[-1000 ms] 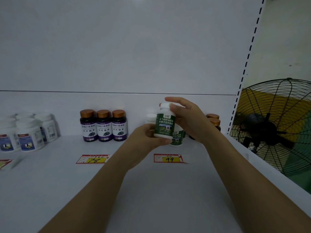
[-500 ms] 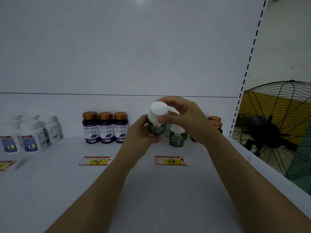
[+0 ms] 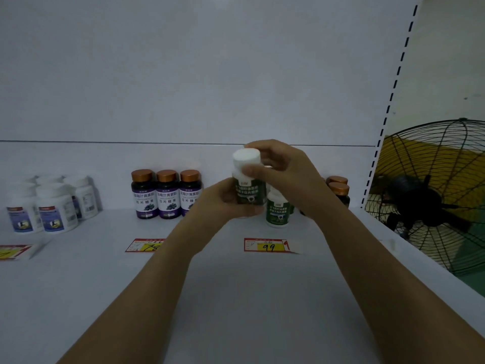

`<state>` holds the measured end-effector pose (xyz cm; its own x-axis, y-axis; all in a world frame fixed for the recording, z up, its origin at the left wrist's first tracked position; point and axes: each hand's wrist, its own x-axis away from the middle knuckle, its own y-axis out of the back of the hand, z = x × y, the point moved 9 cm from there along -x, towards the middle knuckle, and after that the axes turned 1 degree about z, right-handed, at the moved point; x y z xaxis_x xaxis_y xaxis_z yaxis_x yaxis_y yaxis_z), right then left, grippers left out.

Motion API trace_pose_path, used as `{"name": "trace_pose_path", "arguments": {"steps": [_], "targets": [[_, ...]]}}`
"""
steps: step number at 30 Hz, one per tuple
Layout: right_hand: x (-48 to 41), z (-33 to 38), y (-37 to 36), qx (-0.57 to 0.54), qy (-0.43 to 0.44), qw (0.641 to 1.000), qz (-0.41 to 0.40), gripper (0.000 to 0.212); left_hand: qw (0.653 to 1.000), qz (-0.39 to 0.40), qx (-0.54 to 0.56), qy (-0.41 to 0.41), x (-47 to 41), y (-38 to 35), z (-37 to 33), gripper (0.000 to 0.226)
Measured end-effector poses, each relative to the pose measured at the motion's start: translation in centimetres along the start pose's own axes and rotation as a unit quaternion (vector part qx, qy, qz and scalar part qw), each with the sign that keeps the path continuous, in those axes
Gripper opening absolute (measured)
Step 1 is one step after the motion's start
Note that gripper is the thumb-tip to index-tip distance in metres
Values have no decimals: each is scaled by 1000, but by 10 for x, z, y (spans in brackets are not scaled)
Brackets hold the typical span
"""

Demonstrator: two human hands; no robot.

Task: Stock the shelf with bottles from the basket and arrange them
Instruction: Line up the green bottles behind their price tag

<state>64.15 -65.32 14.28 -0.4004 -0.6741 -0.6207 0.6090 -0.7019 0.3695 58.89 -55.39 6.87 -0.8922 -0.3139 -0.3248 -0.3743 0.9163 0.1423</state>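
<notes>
A green-labelled bottle (image 3: 248, 190) with a white cap is held above the white shelf (image 3: 236, 298), roughly upright. My left hand (image 3: 223, 203) cups its base and lower side. My right hand (image 3: 286, 174) grips its neck and cap from the right. Just behind and to the right, a matching green bottle (image 3: 278, 211) stands on the shelf. The basket is out of view.
Three purple-labelled bottles with copper caps (image 3: 166, 195) stand at the back, left of my hands. Several white bottles (image 3: 55, 208) are at far left. Dark copper-capped bottles (image 3: 339, 191) sit at the back right. Price tags (image 3: 267, 245) lie on the shelf. A large fan (image 3: 433, 195) stands beyond the shelf's right edge.
The held bottle was tipped with its cap toward me half a second ago and is now back near upright. Both hands stay on it at about the same spot.
</notes>
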Motion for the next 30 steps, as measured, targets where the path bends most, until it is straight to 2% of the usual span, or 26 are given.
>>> {"name": "trace_pose_path", "arguments": {"steps": [2,4,8,13,16,18,22,25,27,30], "targets": [[1,-14,9,-25,-57,997,-37,25,993,47,86,64,3,-10,5,45],[1,-32,10,-43,-129,990,-48,38,977,73,161,121,8,-19,8,51],[17,-61,-8,-148,-304,941,-2,48,954,109,183,211,20,-30,14,61],[26,-71,-16,-188,-364,912,23,53,939,127,196,253,24,-32,18,71],[26,-74,-16,-186,-368,911,23,52,943,124,180,251,24,-29,19,72],[24,-73,-15,-186,-353,917,21,51,952,116,155,236,23,-28,18,65],[12,-60,-8,-180,-268,946,23,40,978,94,41,182,17,-21,17,45],[7,-49,-2,-45,-206,977,42,34,988,45,-45,144,10,-8,17,39],[7,-43,0,86,-186,977,53,37,987,25,-96,124,6,-3,17,22],[3,-34,3,189,-155,969,47,39,983,19,-155,91,4,-5,13,20]]}}
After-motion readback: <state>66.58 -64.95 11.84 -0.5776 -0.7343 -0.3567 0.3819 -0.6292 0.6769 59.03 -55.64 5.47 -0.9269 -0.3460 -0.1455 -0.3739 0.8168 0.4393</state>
